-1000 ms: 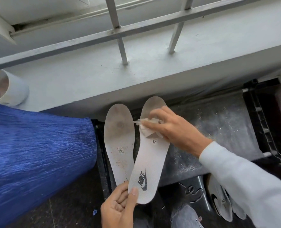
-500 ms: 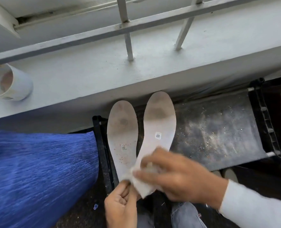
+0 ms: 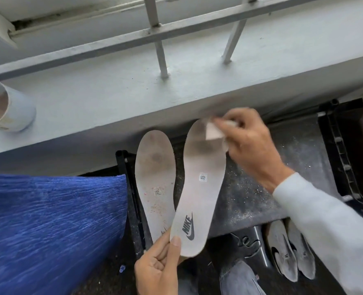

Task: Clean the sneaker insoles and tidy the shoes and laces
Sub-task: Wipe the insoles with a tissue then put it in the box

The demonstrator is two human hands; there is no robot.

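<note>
Two white insoles stand side by side with their heels pinched in my left hand point(image 3: 158, 267). The left insole point(image 3: 155, 179) is speckled and stained. The right insole point(image 3: 201, 188) has a dark logo at the heel and a grey smudge at the toe. My right hand point(image 3: 248, 145) presses a folded white wipe point(image 3: 213, 132) onto that toe. A pair of white sneakers point(image 3: 289, 254) lies below at the lower right, with a dark lace point(image 3: 246, 245) beside it.
A pale ledge point(image 3: 112, 103) with metal bars point(image 3: 161, 52) runs across the top. A paper cup point(image 3: 8, 107) lies on it at the left. Blue fabric point(image 3: 48, 231) fills the lower left. A dusty dark rack shelf point(image 3: 261, 188) is behind the insoles.
My right hand has swept the wipe from the heel of the right insole up to its toe. My left hand keeps holding both heels.
</note>
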